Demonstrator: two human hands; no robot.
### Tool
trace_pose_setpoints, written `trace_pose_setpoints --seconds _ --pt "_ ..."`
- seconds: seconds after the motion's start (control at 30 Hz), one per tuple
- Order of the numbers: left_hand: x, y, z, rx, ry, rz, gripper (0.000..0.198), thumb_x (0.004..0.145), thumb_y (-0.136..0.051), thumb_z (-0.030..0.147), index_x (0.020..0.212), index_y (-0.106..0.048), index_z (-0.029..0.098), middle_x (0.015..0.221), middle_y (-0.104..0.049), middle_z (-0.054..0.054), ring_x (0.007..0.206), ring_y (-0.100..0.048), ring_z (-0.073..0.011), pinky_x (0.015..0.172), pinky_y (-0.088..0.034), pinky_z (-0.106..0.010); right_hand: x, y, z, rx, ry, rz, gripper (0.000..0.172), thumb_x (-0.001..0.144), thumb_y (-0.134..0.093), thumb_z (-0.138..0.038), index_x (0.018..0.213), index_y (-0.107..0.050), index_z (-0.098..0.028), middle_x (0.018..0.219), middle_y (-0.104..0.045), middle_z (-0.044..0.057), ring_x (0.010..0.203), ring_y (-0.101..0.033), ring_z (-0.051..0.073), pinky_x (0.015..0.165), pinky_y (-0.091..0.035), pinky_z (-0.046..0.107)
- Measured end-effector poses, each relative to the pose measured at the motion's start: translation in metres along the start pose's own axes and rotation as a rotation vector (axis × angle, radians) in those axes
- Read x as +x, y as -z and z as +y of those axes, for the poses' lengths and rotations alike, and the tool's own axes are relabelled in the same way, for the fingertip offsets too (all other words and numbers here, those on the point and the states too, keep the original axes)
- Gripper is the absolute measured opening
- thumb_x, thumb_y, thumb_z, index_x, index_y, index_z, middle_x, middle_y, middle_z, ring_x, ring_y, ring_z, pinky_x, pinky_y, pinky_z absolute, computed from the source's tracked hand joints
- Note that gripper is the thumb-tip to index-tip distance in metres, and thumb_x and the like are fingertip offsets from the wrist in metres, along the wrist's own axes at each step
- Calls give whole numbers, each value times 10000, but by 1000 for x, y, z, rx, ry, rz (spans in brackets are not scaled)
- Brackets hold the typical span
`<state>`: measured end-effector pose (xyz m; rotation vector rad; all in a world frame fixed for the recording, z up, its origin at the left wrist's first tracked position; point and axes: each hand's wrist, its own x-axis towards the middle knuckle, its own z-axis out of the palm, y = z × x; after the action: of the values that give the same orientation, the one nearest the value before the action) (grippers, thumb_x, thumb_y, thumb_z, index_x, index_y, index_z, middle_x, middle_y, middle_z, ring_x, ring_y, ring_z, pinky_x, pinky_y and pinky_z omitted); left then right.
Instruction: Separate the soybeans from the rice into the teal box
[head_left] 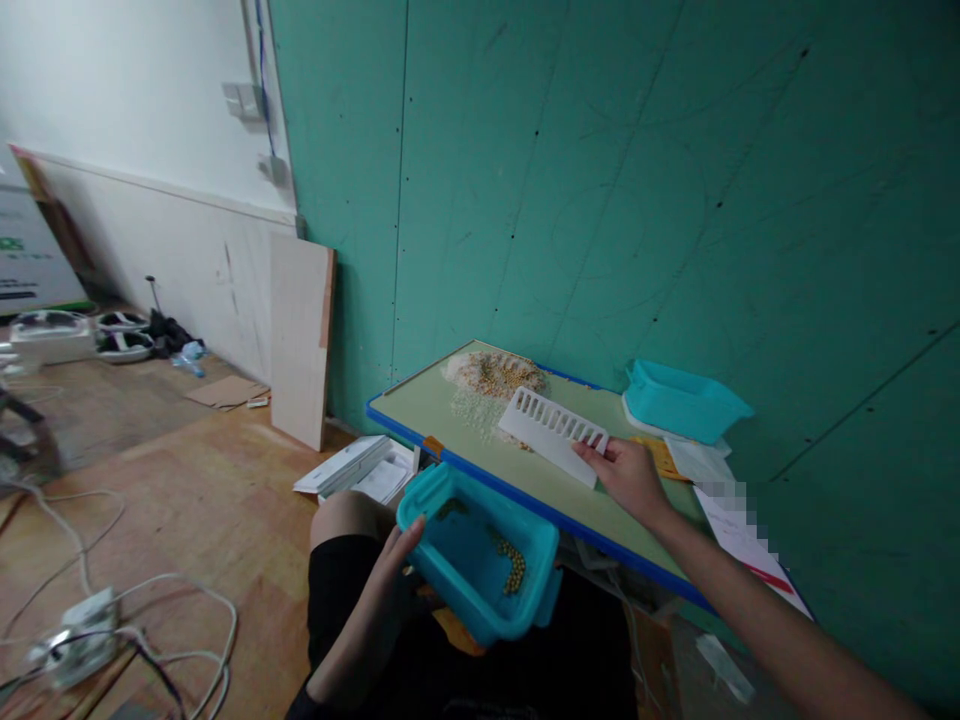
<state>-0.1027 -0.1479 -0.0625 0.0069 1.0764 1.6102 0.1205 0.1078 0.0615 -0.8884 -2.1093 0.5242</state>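
Note:
My left hand (394, 560) grips the near side of a turquoise plastic bin (480, 560), tilted below the table's front edge over my lap; a few yellow beans lie inside it. My right hand (628, 475) holds the end of a white slotted plastic scraper (551, 432) lying on the green table (450, 420). Beyond the scraper sits a pile of mixed yellow beans and white grains (493, 378) near the table's far left corner.
A second turquoise bin (682, 400) stands at the table's back, with papers (720, 500) beside it. A green wall rises right behind. A board (300, 335) leans on the wall; papers (360, 468), cables and a power strip (79, 630) lie on the wooden floor.

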Motion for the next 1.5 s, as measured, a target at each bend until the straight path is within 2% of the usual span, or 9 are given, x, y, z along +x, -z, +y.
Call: trace_pose_setpoints --seconds 0.13,0.27,0.33,0.43,0.6,0.8,1.03,1.23,1.5 --pt "0 2 2 -4 -1 14 1026 773 -878 671 1646 -452 338 1700 -532 -166 1559 -488 -501 1111 -569 -627 2 -1 1 32 -6 -24 568 846 -685 -677 714 -838 -145 619 -760 92 577 -674 252 519 -450 313" --pt "-2 2 4 27 -7 -1 1078 763 -892 678 1671 -424 336 1625 -606 -193 1521 -537 -505 1099 -570 -642 1 0 1 45 -3 -33 545 836 -710 -662 712 -838 -147 661 -786 97 587 -680 251 530 -482 314" --pt "-6 0 5 46 -3 4 1093 786 -866 691 1698 -382 332 1643 -589 -201 1517 -538 -514 1068 -584 -649 -1 0 1 51 -5 -44 523 839 -717 -642 697 -832 -152 656 -782 90 595 -684 253 533 -487 313" --pt "-18 -7 6 69 -48 -6 1112 812 -833 715 1734 -343 331 1660 -584 -194 1507 -547 -518 1044 -599 -626 -4 0 -1 66 -12 -56 489 843 -720 -611 691 -830 -160 661 -779 80 615 -695 260 528 -489 312" --pt "-34 -16 9 67 -114 -53 1093 784 -886 671 1724 -416 370 1560 -687 -173 1430 -622 -504 1031 -602 -584 -7 -1 -5 92 -11 -71 501 837 -741 -632 687 -825 -162 664 -775 75 625 -700 263 532 -515 320" --pt "-37 -20 10 64 -130 -58 1076 804 -867 676 1724 -418 343 1554 -681 -194 1420 -633 -487 1034 -599 -557 -11 -3 -7 141 -4 -100 499 850 -745 -642 741 -845 -166 681 -787 71 644 -724 274 575 -549 345" --pt "-42 -19 9 73 -126 -55 1083 798 -852 713 1719 -421 340 1515 -707 -187 1418 -634 -486 1033 -600 -561 -14 -6 -8 215 10 -127 425 860 -776 -597 849 -885 -187 853 -862 113 793 -810 325 703 -646 414" --pt "-47 -20 11 79 -127 -53 1051 809 -843 713 1710 -430 363 1563 -674 -178 1419 -633 -495 1042 -601 -585 -23 -8 -11 196 38 -129 390 877 -770 -562 827 -885 -193 836 -860 98 786 -812 329 688 -641 402" --pt "-44 -20 10 80 -113 -39 1097 817 -835 722 1724 -388 296 1605 -629 -216 1482 -571 -500 1059 -593 -564 -43 0 -16 77 98 -135 377 943 -733 -544 864 -897 -214 839 -863 72 723 -807 309 651 -621 365"
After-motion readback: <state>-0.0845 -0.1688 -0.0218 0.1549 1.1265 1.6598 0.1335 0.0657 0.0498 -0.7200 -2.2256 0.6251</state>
